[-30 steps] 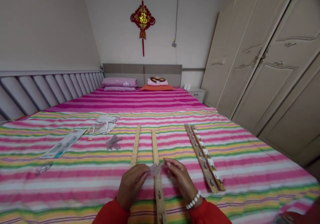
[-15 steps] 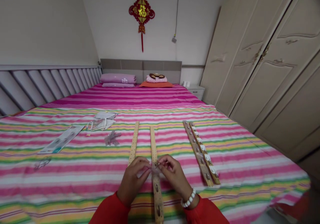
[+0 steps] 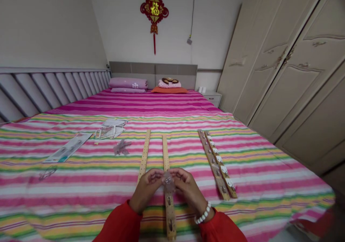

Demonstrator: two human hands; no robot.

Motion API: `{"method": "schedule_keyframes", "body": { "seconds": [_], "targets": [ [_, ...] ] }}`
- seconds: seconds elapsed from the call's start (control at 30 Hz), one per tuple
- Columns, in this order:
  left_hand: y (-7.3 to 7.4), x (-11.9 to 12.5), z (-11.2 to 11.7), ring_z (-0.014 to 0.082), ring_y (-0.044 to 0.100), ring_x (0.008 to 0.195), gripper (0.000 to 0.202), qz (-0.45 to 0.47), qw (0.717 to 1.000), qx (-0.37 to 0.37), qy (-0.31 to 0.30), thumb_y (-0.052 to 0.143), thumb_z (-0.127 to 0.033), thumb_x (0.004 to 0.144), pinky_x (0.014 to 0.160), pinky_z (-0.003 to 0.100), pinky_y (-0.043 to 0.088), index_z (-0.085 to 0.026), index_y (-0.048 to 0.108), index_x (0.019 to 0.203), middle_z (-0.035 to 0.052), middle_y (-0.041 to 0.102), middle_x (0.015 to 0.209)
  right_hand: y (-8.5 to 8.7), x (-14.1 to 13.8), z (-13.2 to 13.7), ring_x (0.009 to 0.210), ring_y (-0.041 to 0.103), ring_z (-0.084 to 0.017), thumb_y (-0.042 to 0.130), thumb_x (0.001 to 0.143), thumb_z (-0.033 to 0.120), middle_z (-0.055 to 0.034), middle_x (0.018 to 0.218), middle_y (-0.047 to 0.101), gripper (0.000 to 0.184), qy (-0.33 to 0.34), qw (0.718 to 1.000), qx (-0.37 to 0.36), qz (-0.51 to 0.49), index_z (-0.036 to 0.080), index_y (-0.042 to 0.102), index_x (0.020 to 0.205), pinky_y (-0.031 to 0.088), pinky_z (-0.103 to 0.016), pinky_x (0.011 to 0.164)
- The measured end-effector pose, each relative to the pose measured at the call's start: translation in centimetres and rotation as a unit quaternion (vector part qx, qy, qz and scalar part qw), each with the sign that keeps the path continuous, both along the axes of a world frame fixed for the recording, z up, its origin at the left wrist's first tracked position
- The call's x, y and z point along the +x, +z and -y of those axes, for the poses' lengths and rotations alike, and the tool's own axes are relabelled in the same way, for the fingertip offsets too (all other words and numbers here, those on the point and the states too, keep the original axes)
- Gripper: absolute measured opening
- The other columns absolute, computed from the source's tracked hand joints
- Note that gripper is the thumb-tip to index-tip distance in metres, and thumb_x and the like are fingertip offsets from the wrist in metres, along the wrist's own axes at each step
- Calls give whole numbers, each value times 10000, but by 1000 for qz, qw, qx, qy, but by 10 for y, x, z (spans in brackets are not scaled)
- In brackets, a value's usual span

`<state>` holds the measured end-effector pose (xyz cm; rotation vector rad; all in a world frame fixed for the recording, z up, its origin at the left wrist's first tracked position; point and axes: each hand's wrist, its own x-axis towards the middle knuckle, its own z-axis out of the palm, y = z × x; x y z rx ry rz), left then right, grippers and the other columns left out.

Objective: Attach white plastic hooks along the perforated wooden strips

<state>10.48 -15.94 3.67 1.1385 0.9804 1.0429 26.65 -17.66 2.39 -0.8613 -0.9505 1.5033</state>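
Observation:
Between my left hand (image 3: 147, 188) and my right hand (image 3: 188, 188) is a small translucent plastic piece (image 3: 168, 182) with something shiny on it. Fingers of both hands are closed on its two edges. It sits over a perforated wooden strip (image 3: 165, 152) lying lengthwise in front of me. Dark shiny metal pieces (image 3: 170, 223) rest on the near half of that strip. Close by my left hand lies a second, bare perforated strip (image 3: 145, 150). Whether the plastic touches the strip beneath cannot be made out.
To the right lie two strips, one with metal pieces (image 3: 213, 160) and one with white round pieces (image 3: 219, 159). At left are translucent scraps (image 3: 122, 147), paper packets (image 3: 111, 129), a long clear package (image 3: 68, 148) and a thin wire-like bundle (image 3: 48, 172). Striped cloth (image 3: 88, 199) lies underneath.
The translucent piece has turned to face me more, spread flatter between my fingertips with its shiny part now showing. Both hands have shifted only slightly. The view has tilted a little.

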Motion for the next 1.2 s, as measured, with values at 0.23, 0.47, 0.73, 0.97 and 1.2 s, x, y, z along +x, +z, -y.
{"method": "schedule_keyframes", "body": {
  "seconds": [0.23,0.47,0.73,0.97,1.2],
  "targets": [
    [-4,8,8,57,565,576,347,152,971,-183,-25,863,-303,544,588,170,440,-146,683,795,-1,668,675,-3,-3,1,556,531,-104,821,608,321,20,628,632,336,2,1000,3,-4,202,732,910,393,-219,538],
    [-10,14,11,75,589,574,333,188,958,-206,-70,850,-326,573,545,157,424,-134,674,779,10,643,630,3,-2,2,525,517,-78,820,620,330,9,647,651,334,18,1000,-9,-24,191,738,913,360,-196,496],
    [1,17,12,101,590,574,404,134,975,-177,-25,897,-303,414,602,208,455,-136,633,669,8,648,601,1,0,-2,431,426,-50,842,566,262,48,546,594,241,9,999,-16,-47,182,712,752,289,-186,421],
    [-2,5,4,97,557,613,409,58,986,-151,31,829,-433,497,560,198,407,-160,664,753,-1,636,695,2,10,-12,434,460,-64,824,573,300,45,516,586,232,-17,1000,-10,9,169,705,722,316,-199,443],
    [-7,4,-9,81,455,527,357,-84,996,-4,8,773,-454,554,511,210,337,-142,669,691,-24,574,568,-1,11,-32,432,457,-69,804,573,281,55,490,570,208,-15,997,19,67,164,697,708,332,-209,452]
  ]
}}
